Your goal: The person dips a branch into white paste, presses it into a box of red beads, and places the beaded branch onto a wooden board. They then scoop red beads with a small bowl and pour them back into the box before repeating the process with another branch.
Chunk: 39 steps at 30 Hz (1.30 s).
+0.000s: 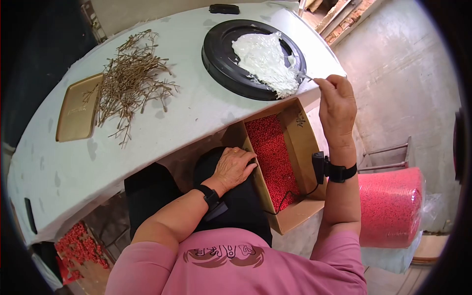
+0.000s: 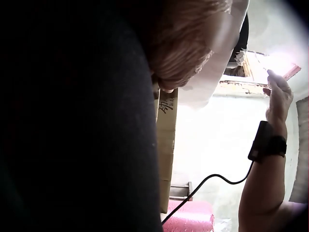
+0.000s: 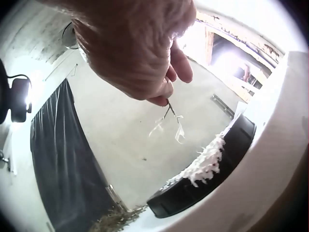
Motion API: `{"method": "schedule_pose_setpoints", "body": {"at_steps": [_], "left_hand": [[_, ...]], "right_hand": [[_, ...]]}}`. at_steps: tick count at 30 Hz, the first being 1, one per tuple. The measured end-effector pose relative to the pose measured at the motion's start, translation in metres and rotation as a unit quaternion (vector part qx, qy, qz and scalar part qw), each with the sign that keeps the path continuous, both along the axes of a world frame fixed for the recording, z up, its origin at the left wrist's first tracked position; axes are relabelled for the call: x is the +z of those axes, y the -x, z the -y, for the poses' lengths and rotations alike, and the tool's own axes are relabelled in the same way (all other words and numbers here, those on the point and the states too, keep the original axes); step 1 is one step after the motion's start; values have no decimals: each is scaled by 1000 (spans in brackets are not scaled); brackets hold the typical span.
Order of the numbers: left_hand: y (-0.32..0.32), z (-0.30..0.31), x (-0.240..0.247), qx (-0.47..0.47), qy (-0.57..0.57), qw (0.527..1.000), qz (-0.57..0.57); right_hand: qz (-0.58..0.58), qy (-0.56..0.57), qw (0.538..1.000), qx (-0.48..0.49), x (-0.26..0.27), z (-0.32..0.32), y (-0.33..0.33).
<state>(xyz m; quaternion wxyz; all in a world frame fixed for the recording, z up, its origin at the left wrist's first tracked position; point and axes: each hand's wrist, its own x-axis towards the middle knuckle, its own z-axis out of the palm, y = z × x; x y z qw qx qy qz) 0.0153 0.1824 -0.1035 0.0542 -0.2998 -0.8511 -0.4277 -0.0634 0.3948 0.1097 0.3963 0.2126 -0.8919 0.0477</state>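
Observation:
My right hand (image 1: pixel 338 110) is raised at the table's right edge and pinches a small forked twig (image 3: pixel 170 109) between thumb and fingers. White paste clings to the twig's tips in the right wrist view. Just left of that hand, thick white paste (image 1: pixel 263 56) is heaped on a round black tray (image 1: pixel 216 69), spilling over its near rim. My left hand (image 1: pixel 231 168) rests on the thigh, fingers relaxed, fingertips right at the edge of a cardboard box (image 1: pixel 302 132). Small red beads (image 1: pixel 270 152) fill the bottom of this box.
A pile of dry branched twigs (image 1: pixel 130 81) lies on the white-covered table (image 1: pixel 182 123), partly over a gold tray (image 1: pixel 76 110). A black object (image 1: pixel 224 9) sits at the far edge. A large bag of red beads (image 1: pixel 391 209) stands at right; red clusters (image 1: pixel 81 246) lie lower left.

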Motion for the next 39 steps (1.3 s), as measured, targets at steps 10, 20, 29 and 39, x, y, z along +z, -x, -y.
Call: {"method": "schedule_pose_setpoints", "body": {"at_steps": [10, 20, 29, 39], "left_hand": [[0, 3, 1, -2, 4, 1000, 7], [0, 0, -1, -1, -9, 1000, 5], [-1, -3, -2, 6, 1, 1000, -9], [-2, -5, -3, 13, 3, 1000, -15]], "right_hand": [[203, 170, 962, -60, -18, -2, 20], [87, 198, 976, 4, -7, 9, 10], [88, 162, 983, -13, -19, -9, -2], [51, -54, 994, 80, -18, 18, -5]]}}
